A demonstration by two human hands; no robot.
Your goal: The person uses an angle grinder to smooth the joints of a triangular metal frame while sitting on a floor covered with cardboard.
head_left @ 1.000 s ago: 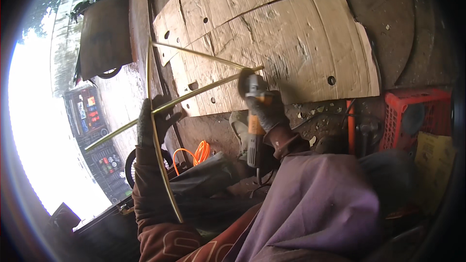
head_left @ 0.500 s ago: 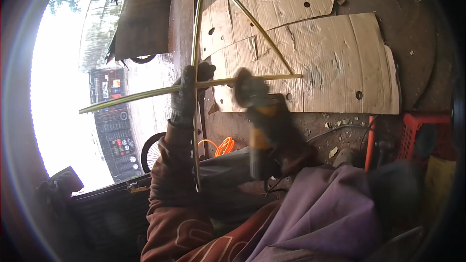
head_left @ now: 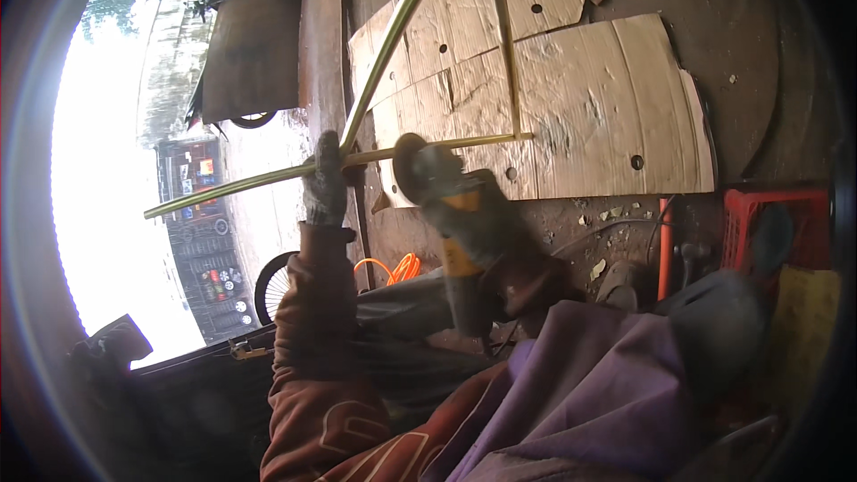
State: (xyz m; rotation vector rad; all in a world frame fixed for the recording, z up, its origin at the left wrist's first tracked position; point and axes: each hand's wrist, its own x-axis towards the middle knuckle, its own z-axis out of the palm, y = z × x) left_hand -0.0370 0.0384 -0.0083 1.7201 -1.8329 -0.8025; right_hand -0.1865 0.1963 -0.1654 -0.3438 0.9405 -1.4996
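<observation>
My left hand (head_left: 327,186), in a dark grey glove, is closed around a gold-coloured metal tube frame (head_left: 393,45) where a slanted tube meets a long crosswise one. A shorter tube (head_left: 507,62) of that frame joins the crosswise tube near its right end. An angle grinder (head_left: 464,207) with a yellow and black body is in my right hand (head_left: 534,287), which is gloved and partly blurred. Its round disc (head_left: 411,168) is at the crosswise tube, just right of my left hand. Whether the disc touches the tube I cannot tell.
Flattened cardboard sheets (head_left: 607,116) with holes lie on the floor beyond the frame. An orange cord coil (head_left: 403,269) lies near my legs. A red plastic crate (head_left: 772,214) and an orange upright bar (head_left: 665,250) stand at the right. At the left is a spoked wheel (head_left: 272,286).
The frame has turned, so its long tube slants to the upper right and its lower end no longer shows below my left hand. The grinder has shifted left, nearer that hand.
</observation>
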